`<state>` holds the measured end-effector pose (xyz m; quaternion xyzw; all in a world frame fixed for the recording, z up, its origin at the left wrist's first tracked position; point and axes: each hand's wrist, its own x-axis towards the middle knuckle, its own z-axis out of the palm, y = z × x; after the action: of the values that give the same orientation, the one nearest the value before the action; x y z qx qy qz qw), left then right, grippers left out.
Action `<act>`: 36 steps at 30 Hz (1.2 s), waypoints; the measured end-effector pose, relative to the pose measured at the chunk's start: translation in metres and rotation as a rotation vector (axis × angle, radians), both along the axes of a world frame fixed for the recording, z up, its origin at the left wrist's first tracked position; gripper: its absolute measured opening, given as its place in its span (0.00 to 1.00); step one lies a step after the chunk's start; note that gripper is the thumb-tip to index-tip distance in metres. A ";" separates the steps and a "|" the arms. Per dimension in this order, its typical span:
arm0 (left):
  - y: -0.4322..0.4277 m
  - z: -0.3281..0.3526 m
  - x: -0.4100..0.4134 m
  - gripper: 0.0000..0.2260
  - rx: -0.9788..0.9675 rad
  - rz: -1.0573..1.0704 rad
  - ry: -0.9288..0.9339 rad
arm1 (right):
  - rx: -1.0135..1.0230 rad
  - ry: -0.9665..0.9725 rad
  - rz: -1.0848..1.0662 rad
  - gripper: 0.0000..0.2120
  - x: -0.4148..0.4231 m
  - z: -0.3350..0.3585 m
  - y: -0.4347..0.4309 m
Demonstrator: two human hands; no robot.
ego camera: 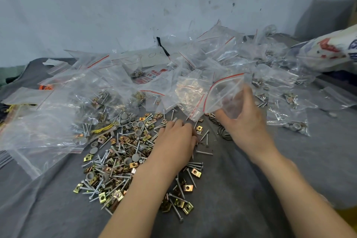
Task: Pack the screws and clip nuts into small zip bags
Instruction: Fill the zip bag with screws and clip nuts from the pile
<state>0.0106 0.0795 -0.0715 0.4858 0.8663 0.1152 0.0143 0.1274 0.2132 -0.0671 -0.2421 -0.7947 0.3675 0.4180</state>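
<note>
A loose heap of silver screws [108, 170] and brass-coloured clip nuts [196, 173], mixed with grey round caps [127, 161], lies on a grey cloth [241, 199] in the middle. My left hand [176, 145] is palm down at the heap's right edge, fingers curled over small parts I cannot make out. My right hand [244, 120] holds a clear zip bag with a red strip [222, 92] between thumb and fingers, its mouth towards the left, just above the cloth.
Many clear zip bags, some holding parts, are piled at the back [193, 60], left [48, 121] and right [286, 106]. A printed sack [328, 50] lies at the far right. A stained white wall [173, 6] closes the back. Thin wire rings [224, 133] lie under my right hand.
</note>
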 end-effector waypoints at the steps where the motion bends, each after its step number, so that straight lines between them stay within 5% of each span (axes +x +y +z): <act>1: -0.001 0.000 0.001 0.10 0.002 -0.008 -0.001 | 0.014 -0.008 0.009 0.27 -0.002 -0.001 -0.001; 5: -0.009 0.003 0.001 0.08 0.098 -0.065 -0.026 | 0.035 -0.002 0.038 0.28 -0.009 -0.004 -0.004; 13: -0.041 0.024 -0.026 0.07 0.778 0.185 -0.815 | 0.134 -0.139 0.112 0.31 -0.017 -0.008 -0.016; 23: -0.063 0.023 -0.037 0.10 0.843 0.143 -1.286 | 0.222 -0.196 0.174 0.35 -0.020 -0.010 -0.024; 28: -0.062 0.024 -0.035 0.09 0.831 0.098 -1.269 | 0.229 -0.191 0.185 0.34 -0.020 -0.008 -0.027; 36: -0.051 0.035 -0.023 0.05 0.830 0.072 -0.897 | 0.268 -0.202 0.165 0.37 -0.020 -0.011 -0.025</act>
<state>-0.0120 0.0284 -0.0369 0.3254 0.6745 0.6369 0.1832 0.1073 0.1879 -0.0782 -0.1538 -0.8916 0.2652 0.3332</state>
